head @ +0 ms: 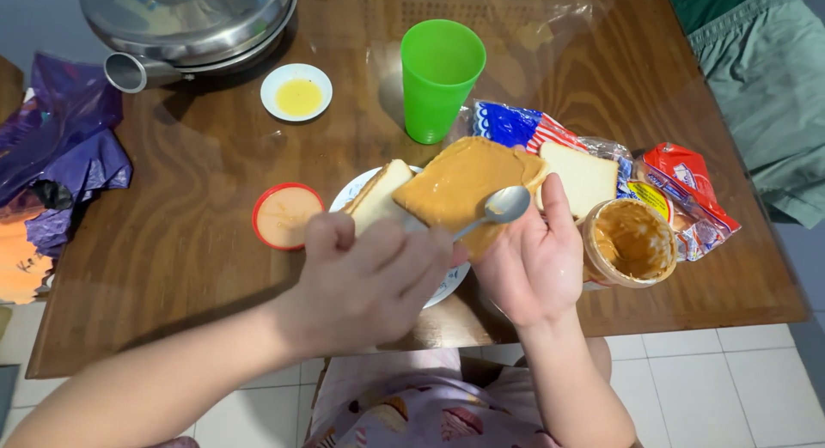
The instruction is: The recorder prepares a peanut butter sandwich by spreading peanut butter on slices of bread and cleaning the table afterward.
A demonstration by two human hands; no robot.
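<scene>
A slice of bread (460, 188) spread with smooth, glossy tan peanut butter lies flat on the open palm and fingers of the right hand (533, 263), raised just above the near middle of the table. The left hand (365, 280) is curled tight around the handle of a metal spoon (498, 207), whose rounded bowl rests on the right edge of the spread slice, a smear of paste on it.

Under the slice sits a white plate (449, 285) with a patterned rim, mostly hidden by the hands; a plain slice of white bread (378, 197) lies on its left part. Just right of the right hand stands an open plastic jar (632, 242), round and clear, its inner wall coated with peanut butter and partly scraped down. Its red lid (286, 216) lies upside down to the left of the plate, a film of paste inside.

Behind the jar is a crinkled bread bag (601, 156) printed in blue, red and white, with a bare white slice (583, 177) showing at its open mouth. Farther back stands a green plastic cup (440, 79), tapered and upright. To its left is a small white saucer (296, 91) holding a yellow liquid, and at the far left a lidded steel pot (189, 23). Crumpled purple plastic (64, 147) lies at the left edge of the dark wooden table (198, 216).
</scene>
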